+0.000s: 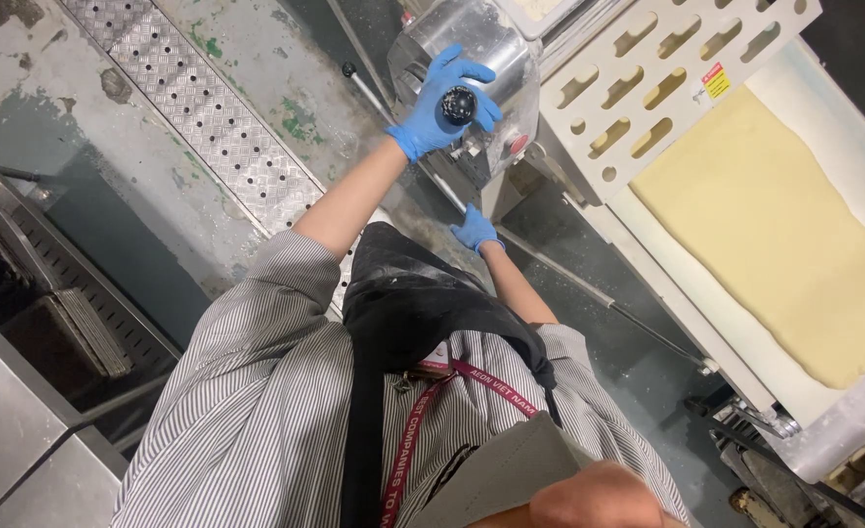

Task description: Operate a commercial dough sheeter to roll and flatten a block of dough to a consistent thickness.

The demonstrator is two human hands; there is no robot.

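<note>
My left hand (439,101), in a blue glove, is wrapped round a black ball knob (458,104) on the side of a steel dough-sheeter housing (496,49). Lower down, my gloved right hand (475,231) grips a thin metal bar (589,291) that runs along the machine's base. A wide sheet of pale yellow dough (784,235) lies flat on the machine's white belt (843,108) at the right. A white slotted guard (667,49) stands over the rollers. My striped shirt, black apron and red lanyard fill the lower middle.
A steel floor drain grate (208,117) runs diagonally across the worn grey floor at the upper left. A dark rack with trays (71,313) and a steel surface (22,450) stand at the left. Machine frame parts (775,420) jut out at the lower right.
</note>
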